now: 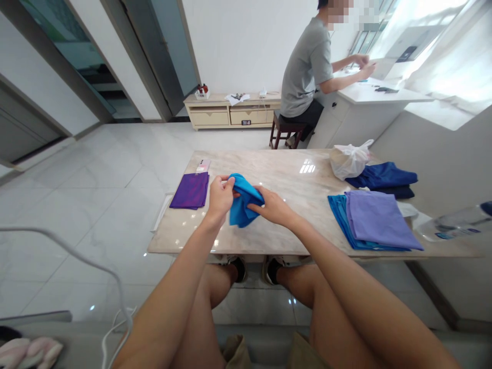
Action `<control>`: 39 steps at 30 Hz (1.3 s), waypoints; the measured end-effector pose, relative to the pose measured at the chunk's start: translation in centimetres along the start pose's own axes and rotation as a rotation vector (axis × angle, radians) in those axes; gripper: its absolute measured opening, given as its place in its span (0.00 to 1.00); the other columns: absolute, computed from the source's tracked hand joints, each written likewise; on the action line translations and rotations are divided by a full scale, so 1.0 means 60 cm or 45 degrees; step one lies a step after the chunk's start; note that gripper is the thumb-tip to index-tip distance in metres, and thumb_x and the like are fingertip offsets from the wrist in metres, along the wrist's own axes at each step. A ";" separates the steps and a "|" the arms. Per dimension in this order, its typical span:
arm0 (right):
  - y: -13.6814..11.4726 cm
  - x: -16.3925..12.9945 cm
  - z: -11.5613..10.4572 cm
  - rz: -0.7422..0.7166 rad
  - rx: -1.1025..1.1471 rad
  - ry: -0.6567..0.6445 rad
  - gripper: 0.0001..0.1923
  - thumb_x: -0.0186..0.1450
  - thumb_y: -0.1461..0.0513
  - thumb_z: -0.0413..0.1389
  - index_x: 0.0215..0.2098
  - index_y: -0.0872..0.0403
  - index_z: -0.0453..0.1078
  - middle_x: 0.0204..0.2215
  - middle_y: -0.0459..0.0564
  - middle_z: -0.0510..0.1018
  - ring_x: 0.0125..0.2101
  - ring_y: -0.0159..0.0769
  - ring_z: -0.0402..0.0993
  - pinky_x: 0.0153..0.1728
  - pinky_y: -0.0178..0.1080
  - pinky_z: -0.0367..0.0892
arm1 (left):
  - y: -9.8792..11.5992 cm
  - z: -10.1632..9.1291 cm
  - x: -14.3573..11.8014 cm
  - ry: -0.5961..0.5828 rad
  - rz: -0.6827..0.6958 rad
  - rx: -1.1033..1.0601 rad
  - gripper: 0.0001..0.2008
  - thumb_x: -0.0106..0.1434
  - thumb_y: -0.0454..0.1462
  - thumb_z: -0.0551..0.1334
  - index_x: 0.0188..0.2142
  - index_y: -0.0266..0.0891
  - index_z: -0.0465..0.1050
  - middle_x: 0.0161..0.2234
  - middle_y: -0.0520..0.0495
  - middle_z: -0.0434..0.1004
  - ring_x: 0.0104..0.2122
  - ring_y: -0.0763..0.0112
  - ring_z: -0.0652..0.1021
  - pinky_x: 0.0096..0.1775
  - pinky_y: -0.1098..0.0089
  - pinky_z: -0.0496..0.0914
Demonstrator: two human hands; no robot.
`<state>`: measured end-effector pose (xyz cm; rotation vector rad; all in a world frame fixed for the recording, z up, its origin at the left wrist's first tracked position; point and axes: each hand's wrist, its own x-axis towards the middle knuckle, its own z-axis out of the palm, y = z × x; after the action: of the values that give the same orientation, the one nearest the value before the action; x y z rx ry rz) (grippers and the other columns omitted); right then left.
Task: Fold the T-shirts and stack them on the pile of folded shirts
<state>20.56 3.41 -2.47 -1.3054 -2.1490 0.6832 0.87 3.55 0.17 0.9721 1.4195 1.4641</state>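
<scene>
A bright blue cloth (244, 207) hangs between my two hands above the middle of the marble-topped table (295, 238). My left hand (221, 197) is closed on its upper left corner, thumb on top. On the other side, my right hand (273, 206) grips the right edge between thumb and fingers. The lower part of the cloth droops loosely in folds. Left of my left hand, a folded purple cloth (189, 190) lies flat on the table. Farther right are a folded lavender cloth (378, 218) and, partly under it, folded blue cloths (340, 218).
A phone (203, 165) lies behind the purple cloth. At the right are a white plastic bag (350, 160), dark blue fabric (384, 175) and a clear bottle (455, 225). A person in a grey shirt (305, 66) sits at a white desk (378, 92) beyond the table.
</scene>
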 end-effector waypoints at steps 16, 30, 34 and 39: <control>0.063 -0.020 -0.063 0.605 0.786 0.662 0.29 0.61 0.34 0.61 0.29 0.49 0.66 0.24 0.45 0.70 0.30 0.40 0.67 0.31 0.41 0.63 | 0.027 0.110 -0.097 -0.501 0.389 1.012 0.17 0.64 0.44 0.76 0.49 0.44 0.80 0.52 0.38 0.86 0.53 0.47 0.84 0.50 0.59 0.75; 0.009 -0.015 -0.058 0.234 1.068 0.188 0.30 0.57 0.47 0.76 0.51 0.52 0.81 0.46 0.53 0.88 0.42 0.45 0.83 0.40 0.44 0.81 | -0.010 0.074 -0.013 -0.229 0.268 0.489 0.05 0.68 0.36 0.65 0.38 0.41 0.82 0.33 0.43 0.86 0.36 0.59 0.83 0.40 0.67 0.75; 0.018 -0.009 -0.047 0.187 0.934 0.156 0.24 0.59 0.50 0.75 0.50 0.52 0.83 0.46 0.55 0.89 0.42 0.47 0.85 0.42 0.48 0.83 | -0.028 0.079 -0.014 -0.265 0.055 0.169 0.07 0.68 0.41 0.69 0.42 0.40 0.79 0.31 0.47 0.83 0.31 0.65 0.82 0.37 0.68 0.79; 0.031 -0.008 -0.038 0.144 0.701 0.208 0.24 0.60 0.57 0.72 0.54 0.52 0.82 0.49 0.55 0.88 0.44 0.46 0.86 0.47 0.48 0.82 | -0.024 0.089 -0.031 -0.271 -0.114 -0.011 0.05 0.71 0.37 0.65 0.45 0.41 0.75 0.34 0.48 0.82 0.32 0.66 0.84 0.39 0.66 0.81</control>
<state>23.46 4.04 -2.11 -1.1343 -1.6047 1.0801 6.59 3.58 -0.93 1.0141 1.2843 1.2604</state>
